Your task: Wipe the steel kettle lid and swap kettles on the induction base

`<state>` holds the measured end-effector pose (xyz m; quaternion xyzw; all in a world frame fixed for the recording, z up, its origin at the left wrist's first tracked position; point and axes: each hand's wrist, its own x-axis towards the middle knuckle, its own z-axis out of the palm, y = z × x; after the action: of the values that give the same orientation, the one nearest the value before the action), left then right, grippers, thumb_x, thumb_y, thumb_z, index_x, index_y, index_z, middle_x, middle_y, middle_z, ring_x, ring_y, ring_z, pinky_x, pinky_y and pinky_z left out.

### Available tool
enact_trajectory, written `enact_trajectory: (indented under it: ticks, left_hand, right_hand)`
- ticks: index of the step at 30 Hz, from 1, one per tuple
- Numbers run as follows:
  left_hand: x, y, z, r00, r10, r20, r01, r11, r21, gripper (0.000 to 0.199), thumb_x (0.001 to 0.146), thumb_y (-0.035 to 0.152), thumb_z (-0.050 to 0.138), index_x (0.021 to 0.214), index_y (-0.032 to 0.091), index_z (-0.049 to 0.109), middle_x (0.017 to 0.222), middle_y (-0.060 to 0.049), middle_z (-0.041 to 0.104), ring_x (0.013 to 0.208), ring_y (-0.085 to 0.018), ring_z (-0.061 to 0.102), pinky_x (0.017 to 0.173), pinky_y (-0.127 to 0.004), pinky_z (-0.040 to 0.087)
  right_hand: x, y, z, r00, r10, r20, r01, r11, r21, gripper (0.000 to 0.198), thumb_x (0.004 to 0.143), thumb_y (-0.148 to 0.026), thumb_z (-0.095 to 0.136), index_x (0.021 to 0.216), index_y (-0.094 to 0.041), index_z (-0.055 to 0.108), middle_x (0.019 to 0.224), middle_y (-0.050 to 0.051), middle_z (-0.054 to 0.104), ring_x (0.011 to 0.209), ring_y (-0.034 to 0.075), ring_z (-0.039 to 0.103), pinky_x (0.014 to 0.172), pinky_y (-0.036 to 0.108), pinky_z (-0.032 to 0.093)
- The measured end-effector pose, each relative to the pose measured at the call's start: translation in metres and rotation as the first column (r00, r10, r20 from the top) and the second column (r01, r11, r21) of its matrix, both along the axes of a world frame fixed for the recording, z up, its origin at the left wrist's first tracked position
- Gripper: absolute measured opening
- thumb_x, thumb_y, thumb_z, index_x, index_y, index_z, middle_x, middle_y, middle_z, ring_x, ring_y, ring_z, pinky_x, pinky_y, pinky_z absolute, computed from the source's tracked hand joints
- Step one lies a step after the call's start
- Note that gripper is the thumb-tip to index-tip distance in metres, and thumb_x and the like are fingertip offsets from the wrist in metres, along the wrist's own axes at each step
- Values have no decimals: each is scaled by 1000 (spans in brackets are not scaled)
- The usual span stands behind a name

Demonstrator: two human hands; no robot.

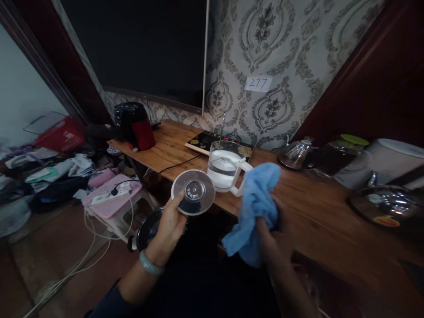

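Note:
My left hand (pixel 170 225) grips a round, clear lid (pixel 202 201) by its near edge, its underside or top tilted towards me. A blue cloth (pixel 253 216) is bunched in my right hand (pixel 270 234), which is slightly blurred. Just beyond both hands, a glass kettle jug (pixel 220 179) with a white handle stands at the table's front edge and appears partly filled with water. Behind the jug lies a black tea-maker base (pixel 212 140) with a gold pattern. The fingertips of my right hand are partly hidden by the cloth.
Metal kettles (pixel 296 154) and a pitcher with a green lid (pixel 354 139) stand along the right of the wooden table (pixel 304 198). A black and red appliance (pixel 135 126) sits at the left. A pink stool (pixel 112 194) holds a power strip; a black bin (pixel 145 227) stands below.

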<state>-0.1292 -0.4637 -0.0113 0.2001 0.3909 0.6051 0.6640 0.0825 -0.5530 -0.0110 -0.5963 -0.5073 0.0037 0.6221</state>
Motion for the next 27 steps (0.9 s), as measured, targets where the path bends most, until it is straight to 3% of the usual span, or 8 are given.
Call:
enact_trajectory:
  ticks: [2, 4, 6, 8, 13, 19, 23, 27]
  left_hand:
    - [6, -13, 6, 998, 5, 59, -6, 1000, 5, 31, 77, 23, 78, 105, 12, 73, 101, -10, 79, 84, -20, 74, 80, -29, 61]
    - [7, -23, 11, 997, -16, 79, 14, 1000, 27, 36, 73, 28, 83, 104, 11, 74, 98, -10, 80, 85, -22, 75, 82, -31, 60]
    - [4, -30, 15, 998, 10, 63, -15, 998, 64, 41, 66, 32, 88, 100, 12, 74, 95, -9, 80, 84, -23, 75, 83, -33, 60]
    - [-2, -33, 18, 997, 75, 35, -78, 993, 88, 45, 61, 33, 91, 97, 13, 75, 92, -8, 80, 82, -24, 75, 82, -34, 60]
    - [-15, -31, 17, 992, 128, -10, -126, 986, 105, 49, 56, 35, 92, 97, 13, 74, 91, -8, 80, 84, -25, 75, 85, -37, 59]
    - [-29, -24, 14, 987, 159, -40, -155, 984, 85, 48, 56, 36, 90, 95, 13, 73, 85, -7, 79, 83, -25, 74, 83, -36, 59]
    - [-43, -14, 13, 984, 152, -92, -146, 987, 62, 51, 51, 34, 91, 93, 11, 73, 78, -7, 77, 75, -24, 73, 73, -32, 59]
    - [-48, -7, 8, 977, 35, -209, -22, 998, 63, 46, 52, 34, 90, 89, 11, 74, 75, -7, 76, 63, -19, 69, 61, -26, 54]
  right_hand:
    - [-31, 17, 4, 984, 122, 130, -129, 991, 44, 46, 91, -43, 58, 134, -26, 58, 131, 9, 62, 125, 32, 57, 107, 56, 44]
    - [-55, 38, 1, 956, 252, 149, -246, 968, -59, 56, 92, -44, 59, 144, -26, 51, 146, 11, 51, 138, 32, 48, 112, 56, 41]
    - [-72, 57, -6, 939, 344, 7, -343, 937, -61, 55, 91, -44, 60, 142, -25, 53, 147, 12, 51, 137, 30, 49, 113, 52, 41]
    - [-82, 73, -12, 892, 401, -210, -408, 913, 7, 48, 91, -42, 60, 134, -22, 57, 130, 10, 63, 121, 26, 62, 105, 46, 48]
    - [-93, 95, -12, 817, 400, -416, -423, 905, 40, 29, 85, -39, 65, 106, -20, 66, 89, 0, 72, 81, 18, 65, 82, 33, 53]
    - [-92, 104, -18, 748, 362, -557, -426, 905, 16, 38, 79, -44, 68, 108, -19, 67, 94, 2, 74, 86, 20, 67, 85, 36, 53]
    - [-78, 94, -16, 794, 358, -491, -415, 910, -8, 40, 80, -43, 69, 114, -20, 67, 99, 4, 76, 90, 22, 69, 87, 39, 55]
    - [-64, 84, 7, 915, 380, -134, -379, 925, 31, 42, 87, -37, 67, 127, -25, 64, 124, 7, 69, 117, 27, 63, 105, 47, 48]
